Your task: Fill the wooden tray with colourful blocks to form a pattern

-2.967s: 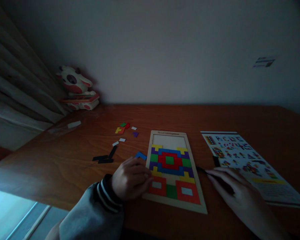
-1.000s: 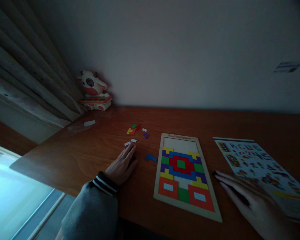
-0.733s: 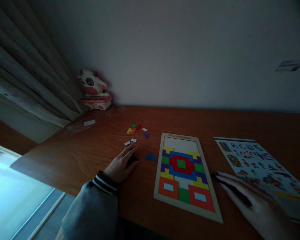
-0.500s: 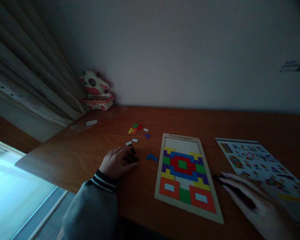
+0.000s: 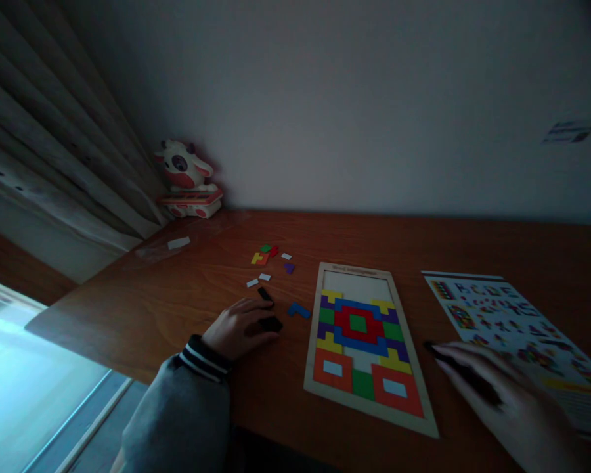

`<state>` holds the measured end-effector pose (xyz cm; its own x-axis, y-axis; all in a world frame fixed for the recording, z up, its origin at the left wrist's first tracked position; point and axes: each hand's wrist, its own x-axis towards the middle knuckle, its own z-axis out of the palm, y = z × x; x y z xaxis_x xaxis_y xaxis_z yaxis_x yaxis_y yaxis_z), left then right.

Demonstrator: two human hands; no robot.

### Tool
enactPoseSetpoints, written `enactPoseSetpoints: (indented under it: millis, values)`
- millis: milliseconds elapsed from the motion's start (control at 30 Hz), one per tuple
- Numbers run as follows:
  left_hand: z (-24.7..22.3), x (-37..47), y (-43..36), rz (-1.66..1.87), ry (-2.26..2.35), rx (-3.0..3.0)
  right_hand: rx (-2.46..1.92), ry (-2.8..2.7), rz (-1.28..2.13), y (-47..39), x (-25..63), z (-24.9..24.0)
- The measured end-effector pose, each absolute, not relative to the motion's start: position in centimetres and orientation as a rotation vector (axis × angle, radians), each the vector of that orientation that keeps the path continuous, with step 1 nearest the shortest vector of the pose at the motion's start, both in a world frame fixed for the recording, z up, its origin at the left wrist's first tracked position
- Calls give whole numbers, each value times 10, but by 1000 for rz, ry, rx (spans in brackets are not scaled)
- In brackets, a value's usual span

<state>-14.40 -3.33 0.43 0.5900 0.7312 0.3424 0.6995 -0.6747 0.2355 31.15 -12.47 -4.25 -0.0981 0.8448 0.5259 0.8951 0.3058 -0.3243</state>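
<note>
My left hand rests on the table, its thumb and fingers closed about a black puzzle piece. Another black piece lies just beyond its fingertips. To the right of that hand is a blue angled piece, untouched. In the middle lies a wooden puzzle board, its lower part filled with coloured pieces and its top strip showing a bare pale base. Right of the board, my right hand pinches a small black piece at its fingertips, partly hidden by the fingers.
Several loose pieces, including an orange piece, a purple piece and a white piece, lie beyond my left hand. A printed pattern sheet lies at the right. A cow toy stands at the back left near the curtain.
My left hand has shifted slightly right and moved a black piece toward the table's near side, apart from the other black piece. My right hand stays almost in place, still pinching its piece.
</note>
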Motion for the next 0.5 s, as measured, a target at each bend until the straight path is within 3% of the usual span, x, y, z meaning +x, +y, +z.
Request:
enactPoseSetpoints:
  millis: [500]
  values:
    - [7,-131,-38,642,1133,2798,-1549,-1974,-93,-125,314,-46]
